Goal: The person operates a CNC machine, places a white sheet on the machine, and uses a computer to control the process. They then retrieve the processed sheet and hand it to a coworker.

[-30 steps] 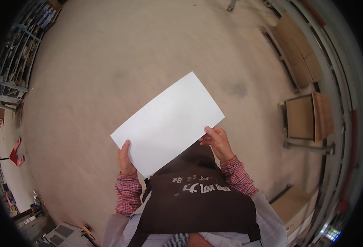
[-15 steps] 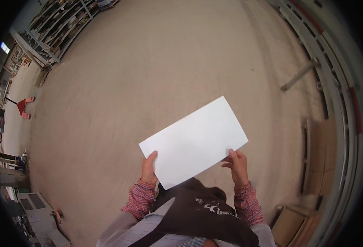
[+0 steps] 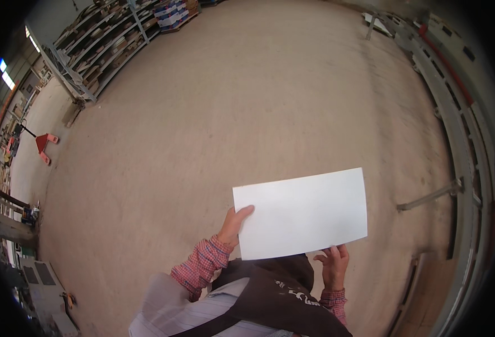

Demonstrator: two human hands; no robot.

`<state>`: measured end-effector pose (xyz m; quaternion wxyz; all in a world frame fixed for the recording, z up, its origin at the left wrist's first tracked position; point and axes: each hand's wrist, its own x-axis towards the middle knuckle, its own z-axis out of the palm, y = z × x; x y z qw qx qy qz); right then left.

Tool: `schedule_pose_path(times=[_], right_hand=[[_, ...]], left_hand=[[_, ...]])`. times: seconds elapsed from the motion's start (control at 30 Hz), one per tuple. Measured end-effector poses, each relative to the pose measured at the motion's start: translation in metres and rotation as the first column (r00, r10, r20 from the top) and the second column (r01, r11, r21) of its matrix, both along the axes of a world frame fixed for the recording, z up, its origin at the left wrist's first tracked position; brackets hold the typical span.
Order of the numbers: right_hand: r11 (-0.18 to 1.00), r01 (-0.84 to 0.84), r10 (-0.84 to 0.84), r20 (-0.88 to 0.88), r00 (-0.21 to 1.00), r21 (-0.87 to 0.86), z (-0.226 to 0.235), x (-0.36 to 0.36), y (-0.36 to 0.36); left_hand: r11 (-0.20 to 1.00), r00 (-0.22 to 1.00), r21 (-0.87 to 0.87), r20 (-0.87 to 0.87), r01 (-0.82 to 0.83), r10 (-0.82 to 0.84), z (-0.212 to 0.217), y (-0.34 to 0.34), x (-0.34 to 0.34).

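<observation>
As the white board (image 3: 302, 214) is prob. handling light & stiff, edges suiting best, L hand (image 3: 233, 227) is pinching left side, R hand (image 3: 334, 268) touching bottom, grip unclear.

A warehouse or factory hall is shown by what is placed around the hands. Far ahead and to the left of the left hand (image 3: 235, 227), metal shelves (image 3: 138, 22) are filled with goods, and boxes (image 3: 170, 14) are stacked beside them. Nearer, well to that hand's left, a red pallet jack (image 3: 43, 142) is seen. Beyond the right hand (image 3: 335, 267), to its right, a long metal frame (image 3: 455, 126) is set along the wide beige floor (image 3: 202, 112).
</observation>
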<state>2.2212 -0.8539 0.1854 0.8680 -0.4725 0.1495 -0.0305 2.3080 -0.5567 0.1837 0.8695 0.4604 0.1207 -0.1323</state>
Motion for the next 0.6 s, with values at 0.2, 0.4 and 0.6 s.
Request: schedule_pose_path(times=[0.2,0.4,0.6], right_hand=[[0.981,-0.152,0.167,-0.130,0.977,0.117,0.021,0.158,0.002],[0.900,-0.425,0.433,-0.100,0.896,0.094,0.059,0.233,-0.045],[0.839,-0.540,0.540,-0.019,0.841,-0.061,0.104,0.250,-0.055]], left_hand=[[0.992,0.995,0.087,0.054,-0.093,0.088,0.049,-0.060,0.143],[0.991,0.990,0.029,-0.046,-0.130,0.131,0.058,-0.070,0.183],[0.982,0.988,-0.105,-0.030,-0.155,0.153,0.098,-0.069,0.197]])
